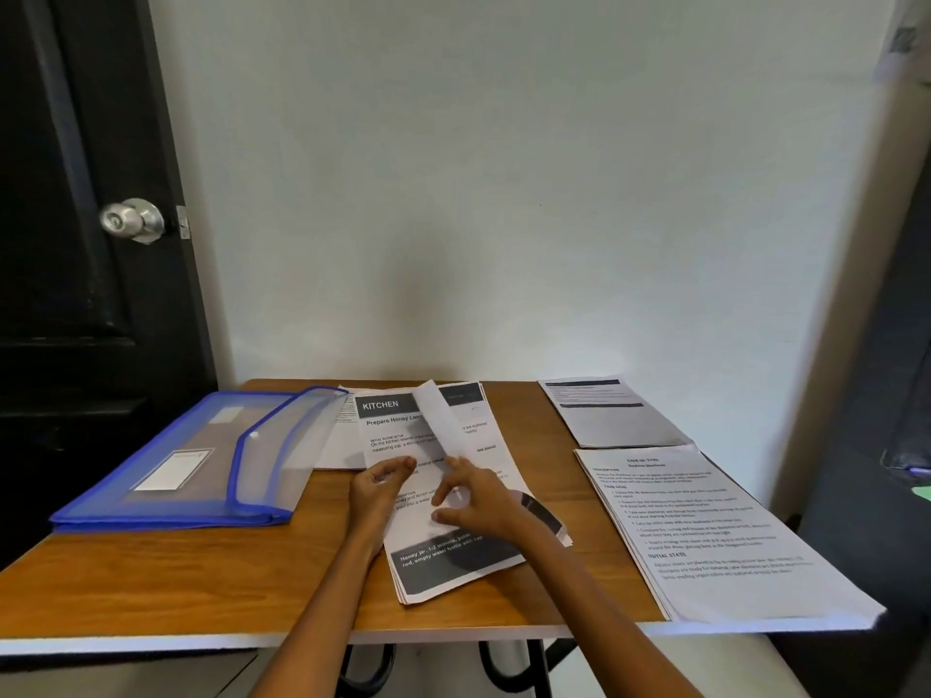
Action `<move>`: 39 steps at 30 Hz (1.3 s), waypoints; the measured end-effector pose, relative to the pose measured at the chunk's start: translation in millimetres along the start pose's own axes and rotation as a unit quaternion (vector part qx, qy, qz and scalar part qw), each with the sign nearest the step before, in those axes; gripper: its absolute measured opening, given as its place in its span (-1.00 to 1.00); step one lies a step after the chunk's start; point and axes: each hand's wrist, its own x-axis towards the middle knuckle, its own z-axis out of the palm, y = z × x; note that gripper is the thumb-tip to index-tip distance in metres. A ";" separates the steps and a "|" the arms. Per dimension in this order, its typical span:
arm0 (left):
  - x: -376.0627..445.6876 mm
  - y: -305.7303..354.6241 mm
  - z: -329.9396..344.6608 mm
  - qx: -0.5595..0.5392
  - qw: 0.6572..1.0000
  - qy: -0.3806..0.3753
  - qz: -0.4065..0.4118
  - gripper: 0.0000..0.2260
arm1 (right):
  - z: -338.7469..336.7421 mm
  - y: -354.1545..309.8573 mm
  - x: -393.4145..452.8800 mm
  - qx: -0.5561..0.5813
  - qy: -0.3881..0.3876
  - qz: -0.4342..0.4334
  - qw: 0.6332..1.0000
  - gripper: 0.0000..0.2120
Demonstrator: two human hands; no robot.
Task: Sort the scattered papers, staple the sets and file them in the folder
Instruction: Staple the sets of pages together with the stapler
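— Four lots of paper are spread over the wooden table (176, 571), beside the blue folder (191, 460) lying at its left.

— And the middle stack (453, 561)?

— It is topped by a "KITCHEN" page. One sheet (438, 420) is lifted from it, pinched by the right hand (478, 501), whose other fingers are spread. The stack's left edge is held by the curled fingers of the left hand (375, 491).
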 end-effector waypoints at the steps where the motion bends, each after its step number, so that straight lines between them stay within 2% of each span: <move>1: 0.0 0.2 -0.3 0.004 1.000 0.000 0.002 -0.95 | -1.2 1.1 -0.5 0.002 0.013 -0.008 1.000 -0.90; 4: 1.0 0.1 -0.9 -0.009 1.000 0.000 -0.007 -0.94 | -11.7 4.8 -2.8 0.020 0.097 -0.017 0.995 -0.70; 7: 2.3 0.0 -1.5 -0.016 1.000 0.006 -0.011 -0.94 | -34.6 12.2 -8.9 0.054 0.227 0.055 0.971 -0.49; 9: 1.0 1.8 -1.3 -0.023 1.000 0.010 -0.018 -0.94 | -50.2 27.6 -14.7 0.094 0.254 0.105 0.957 -0.36; 10: 0.0 2.9 -1.1 -0.025 0.999 0.013 -0.019 -0.95 | -55.3 37.8 -17.0 0.109 0.237 0.131 0.956 -0.37; 12: -0.8 3.5 0.0 -0.025 0.999 0.013 -0.023 -0.95 | -62.9 51.2 -21.8 0.118 0.167 0.173 0.964 -0.56; 15: -0.3 4.3 0.6 -0.003 1.000 0.001 -0.025 -0.96 | -70.5 50.4 -21.5 0.133 0.111 0.155 0.972 -0.91; 17: -2.5 4.8 2.4 -0.003 1.000 -0.007 -0.029 -0.95 | -76.3 31.3 -21.4 0.143 0.109 0.125 0.976 -0.90; 19: -5.7 6.2 4.1 -0.005 0.999 -0.002 -0.035 -0.85 | -78.3 3.6 -19.3 0.179 0.092 0.096 0.975 -0.93; 20: -4.3 5.8 3.1 0.002 0.999 0.002 -0.035 -0.75 | -75.7 -8.7 -16.1 0.197 0.069 0.080 0.975 -0.96; 23: -1.4 6.4 0.6 -0.003 0.999 -0.017 -0.028 -0.33 | -52.2 -41.3 -5.5 0.192 -0.027 0.025 0.981 -0.79; 24: -1.3 6.9 0.6 -0.017 0.999 -0.023 -0.038 -0.31 | -40.7 -44.7 -2.0 0.166 -0.059 0.012 0.984 -0.77; 26: -5.7 10.0 2.0 -0.017 0.999 -0.010 -0.040 -0.57 | -22.7 -44.6 2.3 0.113 -0.110 -0.011 0.987 -0.74; 27: -6.7 9.5 2.1 0.008 0.999 0.005 -0.034 -0.73 | -17.6 -40.7 2.6 0.102 -0.124 -0.019 0.987 -0.73; 28: -6.4 7.5 1.9 0.034 0.999 0.017 -0.028 -0.80 | -15.1 -35.7 1.5 0.116 -0.126 -0.021 0.985 -0.73; 30: -4.9 4.2 0.7 0.045 0.998 0.021 -0.037 -0.77 | -21.2 -25.7 -4.2 0.203 -0.087 0.001 0.975 -0.76; 32: -3.3 3.6 -1.5 0.041 0.998 0.028 -0.048 -0.75 | -36.6 -11.3 -8.8 0.264 0.018 0.047 0.963 -0.79; 34: -2.2 4.9 -3.0 0.024 0.998 0.023 -0.061 -0.77 | -52.7 12.0 -13.6 0.214 0.137 0.111 0.961 -0.79; 35: -1.7 5.2 -3.7 0.014 0.998 0.018 -0.061 -0.79 | -58.9 24.2 -16.7 0.177 0.173 0.148 0.958 -0.80; 36: -1.0 3.7 -3.9 0.001 0.998 0.013 -0.061 -0.80 | -62.5 36.9 -19.6 0.155 0.183 0.180 0.954 -0.82; 39: -1.7 4.0 -5.5 -0.031 0.998 0.004 -0.063 -0.82 | -61.2 58.6 -25.7 0.201 0.140 0.226 0.943 -0.87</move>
